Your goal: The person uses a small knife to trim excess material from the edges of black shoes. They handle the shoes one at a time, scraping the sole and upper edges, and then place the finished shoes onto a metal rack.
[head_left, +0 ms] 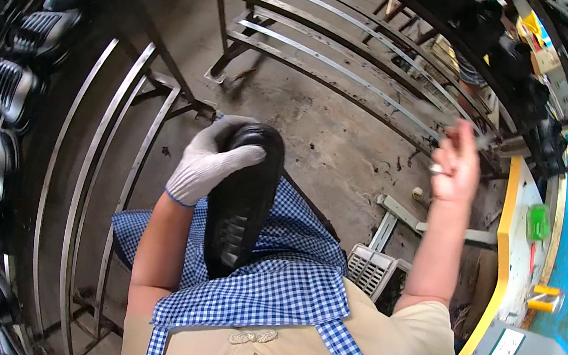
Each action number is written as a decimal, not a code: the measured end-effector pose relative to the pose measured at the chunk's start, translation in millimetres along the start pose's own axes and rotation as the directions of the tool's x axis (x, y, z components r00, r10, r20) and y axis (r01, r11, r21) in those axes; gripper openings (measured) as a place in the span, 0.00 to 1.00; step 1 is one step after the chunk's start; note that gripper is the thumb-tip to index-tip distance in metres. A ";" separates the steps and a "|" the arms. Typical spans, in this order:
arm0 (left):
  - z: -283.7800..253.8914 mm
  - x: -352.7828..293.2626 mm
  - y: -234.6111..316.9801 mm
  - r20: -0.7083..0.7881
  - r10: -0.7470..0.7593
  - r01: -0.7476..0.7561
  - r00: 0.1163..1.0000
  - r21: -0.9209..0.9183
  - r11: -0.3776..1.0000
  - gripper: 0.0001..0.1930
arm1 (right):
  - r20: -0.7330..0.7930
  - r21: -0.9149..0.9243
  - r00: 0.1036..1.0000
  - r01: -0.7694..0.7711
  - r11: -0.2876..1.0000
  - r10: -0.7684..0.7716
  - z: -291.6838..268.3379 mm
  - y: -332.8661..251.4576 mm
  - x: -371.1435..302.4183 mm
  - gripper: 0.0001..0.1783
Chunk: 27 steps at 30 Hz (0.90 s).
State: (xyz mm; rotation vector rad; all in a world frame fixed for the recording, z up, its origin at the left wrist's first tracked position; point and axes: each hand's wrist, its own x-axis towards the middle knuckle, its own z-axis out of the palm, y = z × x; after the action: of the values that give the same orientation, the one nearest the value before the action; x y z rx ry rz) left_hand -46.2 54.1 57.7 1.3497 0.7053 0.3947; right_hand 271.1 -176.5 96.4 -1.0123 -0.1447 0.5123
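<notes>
Your gloved left hand [208,162] clamps the far end of the black shoe [244,193]; your right hand [457,164] is raised well apart (too blurred to tell its grip). Brace the shoe, nearer you than your left hand, against your apron [267,283].

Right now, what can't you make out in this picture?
Head view, all of these:
- Left hand: most fingertips, hidden behind the black shoe.
- Black shoe: its far side, turned away from the camera.
- Right hand: finger detail, blurred; I can't tell whether it holds something small.
- White crate: partly hidden by the shirt.
</notes>
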 end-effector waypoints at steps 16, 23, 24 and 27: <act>-5.5 5.4 -8.7 -0.046 -0.073 0.076 0.996 0.077 0.994 0.27 | 0.645 -0.307 0.725 0.533 0.788 -0.240 90.2 105.5 -54.1 0.04; -7.0 4.4 -7.9 -0.035 -0.064 0.066 0.997 0.066 0.996 0.27 | 0.250 -0.441 0.720 0.680 0.585 -0.648 26.9 8.3 -32.4 0.05; -7.6 3.7 -7.6 -0.033 -0.038 0.039 0.999 0.029 0.999 0.27 | 0.174 -0.491 0.664 0.699 0.520 -0.727 5.1 -22.7 -24.5 0.06; -7.0 3.8 -10.3 0.001 0.049 -0.049 0.999 -0.077 0.996 0.25 | 0.069 -0.796 0.275 0.594 0.113 -0.959 -66.9 -114.8 -9.5 0.11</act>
State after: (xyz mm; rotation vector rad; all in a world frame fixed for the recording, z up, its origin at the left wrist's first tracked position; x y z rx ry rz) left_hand -49.4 59.7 46.4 1.2962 0.6489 0.4545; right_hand 325.3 -281.3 158.2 -1.5860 -0.4658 -1.0224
